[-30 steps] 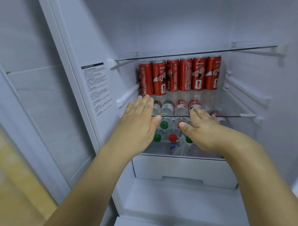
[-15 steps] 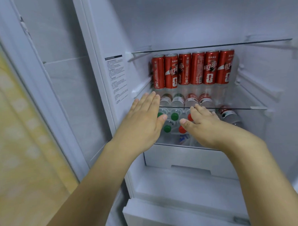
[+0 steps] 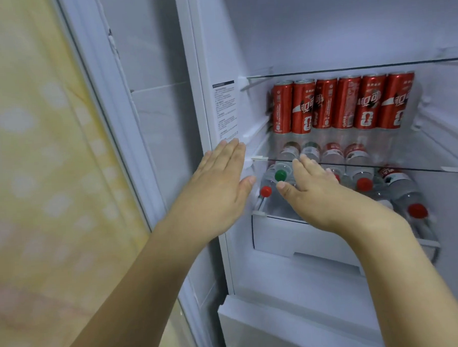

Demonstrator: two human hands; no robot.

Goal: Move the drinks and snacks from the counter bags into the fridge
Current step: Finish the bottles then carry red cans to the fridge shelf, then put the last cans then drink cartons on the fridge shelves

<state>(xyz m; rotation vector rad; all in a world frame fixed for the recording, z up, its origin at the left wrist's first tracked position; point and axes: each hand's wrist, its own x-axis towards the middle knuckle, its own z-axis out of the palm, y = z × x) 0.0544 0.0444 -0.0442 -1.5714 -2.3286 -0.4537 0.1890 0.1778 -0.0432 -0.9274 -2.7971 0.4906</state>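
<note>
While both hands hover flat (empty), bottles (image 3: 280,176) lie just beyond.

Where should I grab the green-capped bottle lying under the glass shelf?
Probably by its neck just behind the green cap, coming straight in from the open front: the green-capped bottle lies cap-outward among other bottles, close beneath the glass shelf.

Glass shelf (image 3: 419,162): row of upright red cans (image 3: 343,102) at rear | Shelf below: clear bottles (image 3: 404,192) lying flat, red and green caps facing outward
</note>
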